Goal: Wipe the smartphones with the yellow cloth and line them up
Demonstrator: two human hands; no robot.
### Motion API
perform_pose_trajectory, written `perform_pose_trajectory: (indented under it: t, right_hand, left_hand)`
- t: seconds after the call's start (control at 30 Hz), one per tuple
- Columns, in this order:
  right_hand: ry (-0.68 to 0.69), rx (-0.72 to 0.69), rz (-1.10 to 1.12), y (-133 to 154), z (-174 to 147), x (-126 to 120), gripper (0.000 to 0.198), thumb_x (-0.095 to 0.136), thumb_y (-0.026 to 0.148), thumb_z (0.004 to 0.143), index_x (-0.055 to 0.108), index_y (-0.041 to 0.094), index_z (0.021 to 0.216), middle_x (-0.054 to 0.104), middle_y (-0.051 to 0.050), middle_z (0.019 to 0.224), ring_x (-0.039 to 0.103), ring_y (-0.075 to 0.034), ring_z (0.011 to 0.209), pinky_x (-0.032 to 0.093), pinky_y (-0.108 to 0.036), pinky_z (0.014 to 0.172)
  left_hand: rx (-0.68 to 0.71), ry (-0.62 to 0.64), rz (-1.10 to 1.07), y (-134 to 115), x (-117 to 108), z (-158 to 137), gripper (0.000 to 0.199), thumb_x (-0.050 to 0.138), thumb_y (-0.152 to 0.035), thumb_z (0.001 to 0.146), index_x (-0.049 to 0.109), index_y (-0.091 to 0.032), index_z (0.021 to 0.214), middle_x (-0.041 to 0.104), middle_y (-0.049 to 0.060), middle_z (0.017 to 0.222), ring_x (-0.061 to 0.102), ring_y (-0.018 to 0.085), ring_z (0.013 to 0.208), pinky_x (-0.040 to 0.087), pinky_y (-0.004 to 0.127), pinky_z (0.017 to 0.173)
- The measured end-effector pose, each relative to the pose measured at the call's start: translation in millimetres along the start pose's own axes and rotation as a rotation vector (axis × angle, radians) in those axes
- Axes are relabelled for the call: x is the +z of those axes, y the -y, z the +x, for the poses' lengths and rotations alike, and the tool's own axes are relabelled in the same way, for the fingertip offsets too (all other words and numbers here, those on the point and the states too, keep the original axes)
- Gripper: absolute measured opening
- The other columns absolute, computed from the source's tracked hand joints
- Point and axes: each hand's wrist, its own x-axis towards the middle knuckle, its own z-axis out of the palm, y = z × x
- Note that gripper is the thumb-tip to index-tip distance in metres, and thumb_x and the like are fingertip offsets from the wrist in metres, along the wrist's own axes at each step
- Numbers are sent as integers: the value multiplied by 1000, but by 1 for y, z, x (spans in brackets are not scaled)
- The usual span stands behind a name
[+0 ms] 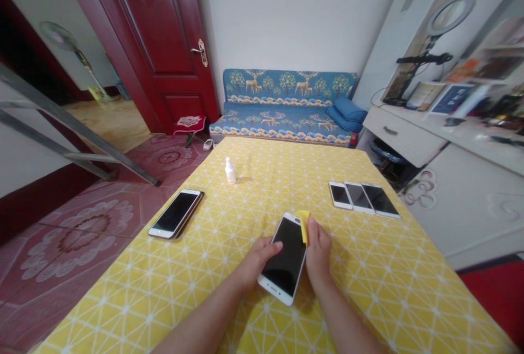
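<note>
A white smartphone [284, 261] with a dark screen is held tilted above the yellow patterned tablecloth [184, 288]. My left hand [256, 261] grips its left edge, the thumb lying on the screen and the other fingers hidden beneath. At the opposite edge, my right hand [318, 247] is closed on a yellow cloth [304, 226], which it presses against the phone's far right corner and side. Part of the cloth folds over that edge.
Left on the table lie stacked phones [176, 214]; a small white spray bottle [230, 171] stands farther back. Three white phones [362, 198] rest side by side at right. Beyond are a blue sofa [278, 117], a white cabinet [483, 196] and a metal ladder [82, 152].
</note>
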Motion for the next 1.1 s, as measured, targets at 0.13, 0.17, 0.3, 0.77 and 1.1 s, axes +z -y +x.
perform_pose_trajectory:
  t: [0.13, 0.17, 0.3, 0.77, 1.1]
  right_hand:
    - [-71, 119, 125, 3, -6, 2, 45, 47, 60, 85, 50, 19, 65, 49, 4, 57, 46, -14, 54, 39, -25, 51]
    - [-97, 156, 171, 4, -7, 2, 44, 47, 60, 85, 50, 20, 67, 50, 3, 58, 48, -14, 54, 40, -25, 51]
    - [-131, 171, 209, 4, -10, 2, 44, 44, 60, 86, 54, 19, 73, 54, 2, 61, 52, -16, 56, 43, -26, 54]
    - [337, -165, -322, -6, -29, 18, 46, 38, 52, 90, 43, 21, 56, 41, 4, 48, 40, -12, 47, 26, -25, 48]
    - [410, -77, -361, -2, -61, 36, 45, 55, 52, 80, 42, 21, 51, 42, 4, 46, 37, -10, 45, 24, -23, 43]
  left_hand:
    - [21, 25, 64, 0, 1, 0, 33, 66, -43, 77, 69, -11, 82, 65, 5, 66, 55, 11, 54, 37, 21, 53]
    - [16, 41, 62, -1, 0, 0, 33, 66, -43, 76, 69, -10, 81, 64, 5, 64, 54, 11, 53, 36, 21, 52]
    - [-20, 68, 13, -3, 0, 0, 34, 69, -43, 73, 67, -9, 72, 60, 3, 57, 48, 8, 46, 32, 20, 47]
    - [287, -497, -108, 1, -12, 17, 32, 68, -45, 73, 61, -15, 79, 65, 1, 69, 60, 15, 63, 46, 27, 62]
    - [453, -781, 92, -9, -8, 7, 34, 59, -52, 79, 54, -19, 72, 51, -4, 64, 49, 13, 62, 40, 25, 60]
